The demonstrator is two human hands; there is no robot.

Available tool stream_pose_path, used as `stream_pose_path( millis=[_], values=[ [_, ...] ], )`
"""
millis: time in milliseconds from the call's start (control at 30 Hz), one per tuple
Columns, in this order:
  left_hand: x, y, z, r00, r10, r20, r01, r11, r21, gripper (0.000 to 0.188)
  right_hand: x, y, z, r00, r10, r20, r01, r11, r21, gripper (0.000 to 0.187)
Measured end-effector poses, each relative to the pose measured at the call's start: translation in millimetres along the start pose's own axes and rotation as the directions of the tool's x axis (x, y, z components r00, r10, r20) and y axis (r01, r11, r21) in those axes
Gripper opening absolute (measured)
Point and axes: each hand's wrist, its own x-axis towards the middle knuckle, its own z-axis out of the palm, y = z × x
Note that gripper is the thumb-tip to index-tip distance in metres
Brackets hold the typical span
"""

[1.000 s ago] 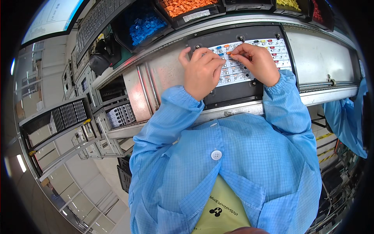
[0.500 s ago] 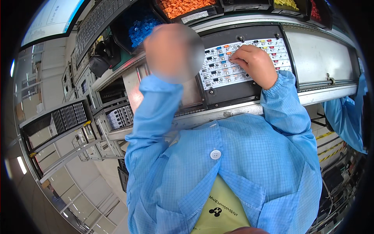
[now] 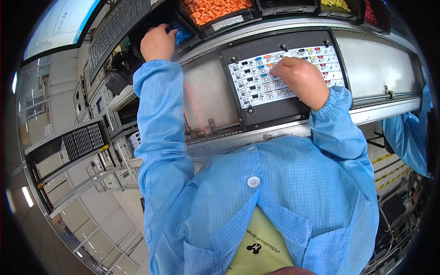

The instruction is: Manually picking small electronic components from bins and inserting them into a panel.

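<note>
My left hand (image 3: 158, 43) reaches into the dark bin of small blue parts (image 3: 183, 35) at the upper left. Its thumb stands apart from the fingers, whose tips are partly hidden in the bin. My right hand (image 3: 301, 81) is over the white circuit boards (image 3: 254, 82), fingers pinched together beside small orange and blue parts near the middle rows. What the pinch holds, if anything, is hidden. The boards lie in rows in a black carrier (image 3: 270, 110), with black, blue, orange, yellow and red parts on them.
Bins of orange parts (image 3: 215, 10), yellow parts (image 3: 336, 5) and red parts (image 3: 370, 13) line the far side. Metal conveyor rails (image 3: 215, 137) run along the carrier. A keyboard (image 3: 117, 34) and monitor (image 3: 59, 23) are at upper left. Blue cloth (image 3: 405, 142) hangs at right.
My left hand has moved left and away from beside the carrier into the blue-part bin, uncovering the boards' left end. My right hand stays over the boards with little movement.
</note>
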Motion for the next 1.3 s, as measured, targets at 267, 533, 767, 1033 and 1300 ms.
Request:
stream_pose_path(
  millis=[267, 533, 767, 1033, 1300],
  values=[
    [-10, 2, -4, 0.999, -0.016, -0.045, 0.007, 0.983, -0.183, 0.020, -13, 18, -21, 0.996, 0.084, -0.018, -0.083, 0.994, 0.076, 0.025],
    [-13, 2, 0, 0.988, 0.004, -0.154, -0.036, 0.977, -0.210, 0.019, -20, -8, -12, 0.995, 0.092, 0.046, -0.094, 0.995, 0.043, 0.027],
    [-24, 3, -10, 0.965, -0.151, -0.213, -0.001, 0.815, -0.580, 0.023, -48, 69, -42, 0.806, 0.449, -0.386, -0.563, 0.781, -0.269, 0.040],
    [-27, 28, -18, 0.978, -0.186, -0.093, -0.018, 0.373, -0.928, 0.029, -45, 79, -73, 0.740, 0.657, -0.144, -0.665, 0.683, -0.302, 0.048],
    [-84, 81, -63, 0.893, 0.075, 0.443, 0.442, -0.326, -0.836, 0.028, 95, 26, -63, 0.930, -0.126, -0.346, 0.040, 0.969, -0.245, 0.022]
  ],
)
